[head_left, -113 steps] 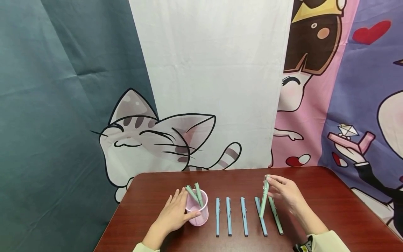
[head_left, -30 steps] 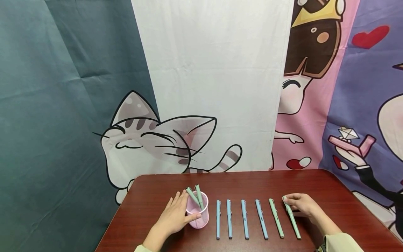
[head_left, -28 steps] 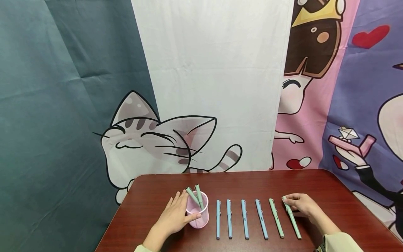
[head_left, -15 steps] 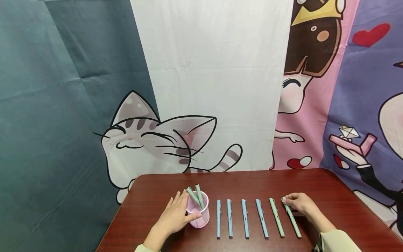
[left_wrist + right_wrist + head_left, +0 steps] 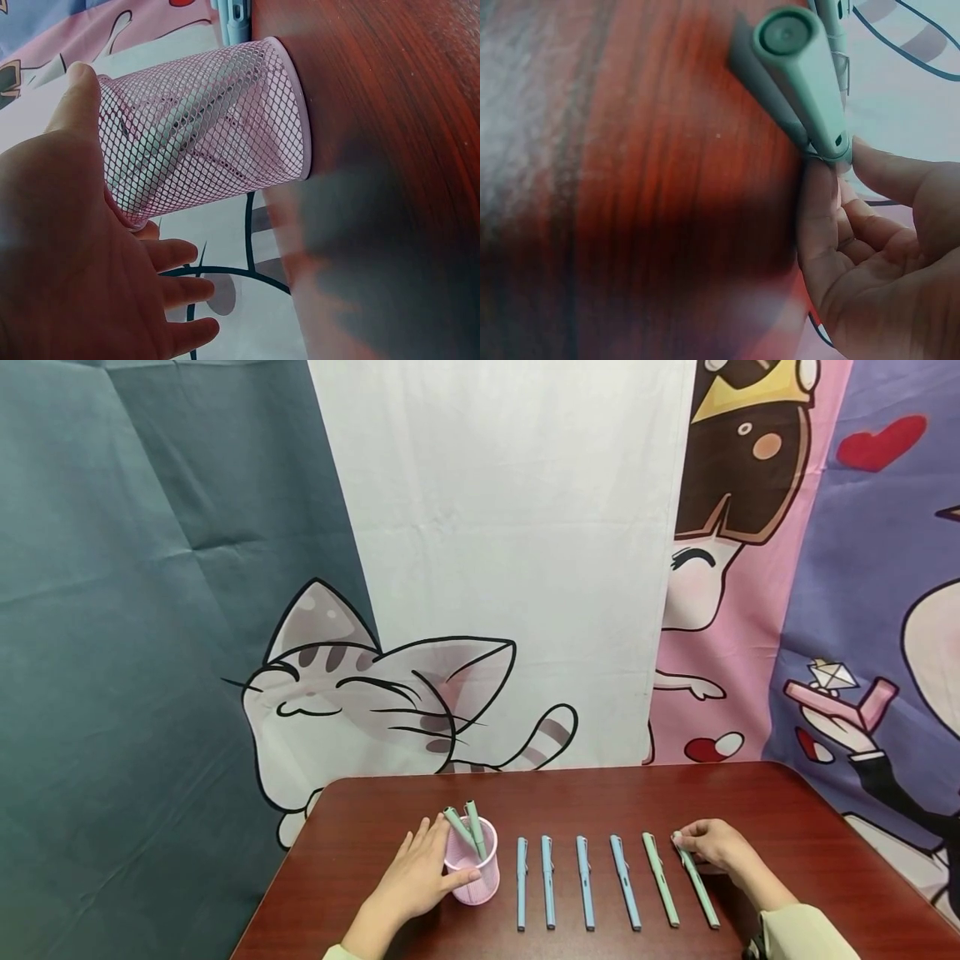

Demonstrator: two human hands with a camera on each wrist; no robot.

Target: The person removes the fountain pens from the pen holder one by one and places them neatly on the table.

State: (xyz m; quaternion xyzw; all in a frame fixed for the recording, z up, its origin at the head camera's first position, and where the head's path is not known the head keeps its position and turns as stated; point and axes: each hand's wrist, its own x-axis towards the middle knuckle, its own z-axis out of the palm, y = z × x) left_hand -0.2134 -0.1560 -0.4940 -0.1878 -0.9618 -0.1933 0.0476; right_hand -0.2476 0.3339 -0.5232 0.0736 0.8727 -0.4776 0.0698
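In the head view my left hand [image 5: 422,870] rests against a pink mesh pen cup [image 5: 476,878], its fingers mostly straight and its thumb along the near side. Two green pens [image 5: 476,828] lean inside; the left wrist view shows them through the mesh cup [image 5: 210,127]. At the right end of a row, my right hand [image 5: 722,845] pinches the far end of a green pen [image 5: 699,887] lying on the table. The right wrist view has thumb and fingertips at the end of this pen [image 5: 802,82]. Beside it lies another green pen [image 5: 661,881].
Several blue pens [image 5: 585,883] lie spaced apart between the cup and the green pens, roughly parallel. The brown wooden table [image 5: 570,793] ends at a printed cartoon curtain [image 5: 510,568] behind it.
Earlier, my right hand held the green pen raised over a blue pen. It has moved right and the pen now lies at the row's end. My left hand has stayed at the cup.
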